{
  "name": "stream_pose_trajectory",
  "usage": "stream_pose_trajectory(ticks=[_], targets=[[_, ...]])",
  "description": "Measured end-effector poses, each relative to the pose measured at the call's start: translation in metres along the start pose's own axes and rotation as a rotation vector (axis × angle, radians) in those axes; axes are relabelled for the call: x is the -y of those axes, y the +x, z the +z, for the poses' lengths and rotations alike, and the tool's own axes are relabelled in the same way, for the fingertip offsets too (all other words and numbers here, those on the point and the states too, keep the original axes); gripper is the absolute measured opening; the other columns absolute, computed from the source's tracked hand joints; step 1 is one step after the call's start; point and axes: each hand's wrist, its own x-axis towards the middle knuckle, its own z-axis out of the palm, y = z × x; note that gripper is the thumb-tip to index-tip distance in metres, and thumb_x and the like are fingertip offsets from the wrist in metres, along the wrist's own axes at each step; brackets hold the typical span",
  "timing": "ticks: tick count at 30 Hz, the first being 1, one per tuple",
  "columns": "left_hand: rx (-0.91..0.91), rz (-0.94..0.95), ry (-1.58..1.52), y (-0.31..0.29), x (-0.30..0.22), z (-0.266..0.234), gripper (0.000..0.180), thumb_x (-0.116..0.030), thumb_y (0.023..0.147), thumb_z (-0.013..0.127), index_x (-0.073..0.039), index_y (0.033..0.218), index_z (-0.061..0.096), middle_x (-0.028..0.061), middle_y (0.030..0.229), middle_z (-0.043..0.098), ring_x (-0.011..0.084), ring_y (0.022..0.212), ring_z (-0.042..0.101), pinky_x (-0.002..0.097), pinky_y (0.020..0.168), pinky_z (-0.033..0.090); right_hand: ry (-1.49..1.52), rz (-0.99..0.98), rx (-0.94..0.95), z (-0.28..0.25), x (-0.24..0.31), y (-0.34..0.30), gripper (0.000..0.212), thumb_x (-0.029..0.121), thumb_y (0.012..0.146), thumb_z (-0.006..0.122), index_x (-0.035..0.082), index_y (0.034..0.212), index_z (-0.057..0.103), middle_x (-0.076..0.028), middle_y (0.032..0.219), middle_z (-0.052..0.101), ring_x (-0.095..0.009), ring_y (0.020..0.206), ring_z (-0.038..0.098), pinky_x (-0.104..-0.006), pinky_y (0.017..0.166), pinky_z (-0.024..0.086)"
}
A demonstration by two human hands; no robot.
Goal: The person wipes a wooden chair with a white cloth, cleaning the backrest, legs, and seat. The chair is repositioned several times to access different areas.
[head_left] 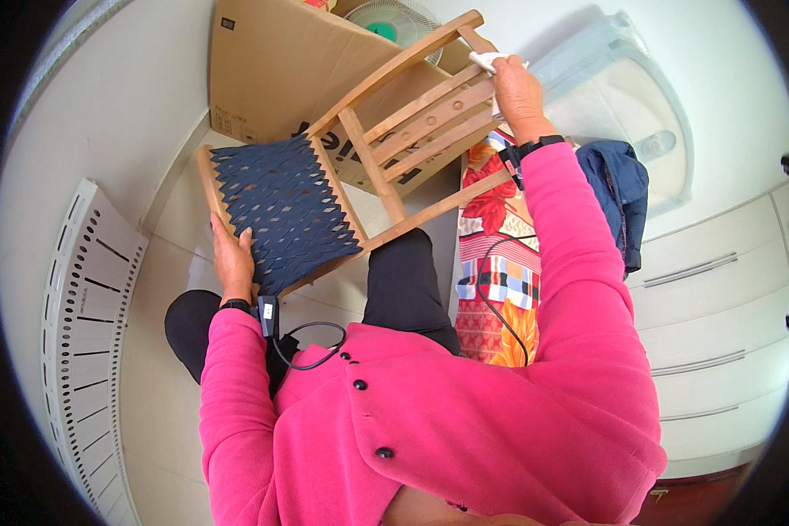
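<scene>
A small wooden chair (370, 162) is tilted across in front of me, its slatted backrest toward the upper right. Its seat (276, 206) is woven from dark blue straps. My left hand (231, 261) grips the seat's edge at the left, thumb over the top and the other fingers partly hidden. At the far end of the backrest, my right hand (519, 96) is closed round a white cloth (489, 60), pressing it against the wood. Part of the cloth is hidden under the fingers.
A large cardboard box (280, 66) stands behind the chair, with a fan (394, 22) beyond. A patterned cloth (498, 285) and a dark blue jacket (615, 188) lie at the right. A perforated white panel (88, 351) leans at the left; white drawers (719, 324) stand far right.
</scene>
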Motion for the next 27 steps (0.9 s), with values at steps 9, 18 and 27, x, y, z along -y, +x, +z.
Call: stream_pose_trajectory(ticks=[9, 18, 27], targets=[[0.037, -0.037, -0.035, 0.0, -0.005, -0.004, 0.078, -0.026, 0.091, 0.066, -0.014, 0.153, 0.021, 0.0238, 0.143, 0.048, 0.0398, 0.126, 0.051, 0.0458, 0.102, 0.044, 0.241, -0.026, 0.165, 0.069, 0.064, -0.021, 0.017, 0.008, 0.087, 0.056, 0.005, 0.101, 0.066, -0.021, 0.095, 0.066, -0.04, 0.084, 0.067, -0.049, 0.075, 0.055], [0.033, -0.046, -0.043, 0.003, -0.006, -0.004, 0.078, -0.022, 0.09, 0.067, -0.01, 0.152, 0.022, 0.026, 0.141, 0.048, 0.0411, 0.126, 0.051, 0.0457, 0.102, 0.043, 0.361, -0.114, 0.355, 0.132, 0.194, -0.083, 0.014, 0.006, 0.084, 0.058, 0.003, 0.094, 0.068, -0.023, 0.094, 0.067, -0.039, 0.082, 0.068, -0.0464, 0.074, 0.056], [0.019, -0.02, -0.083, 0.001, -0.005, -0.002, 0.08, -0.02, 0.09, 0.067, -0.011, 0.153, 0.019, 0.0272, 0.141, 0.047, 0.0419, 0.127, 0.049, 0.0455, 0.104, 0.042, 0.466, 0.088, -0.192, 0.02, 0.062, 0.009, 0.022, 0.01, 0.085, 0.061, 0.007, 0.106, 0.067, -0.018, 0.1, 0.063, -0.04, 0.089, 0.063, -0.0475, 0.079, 0.052]])
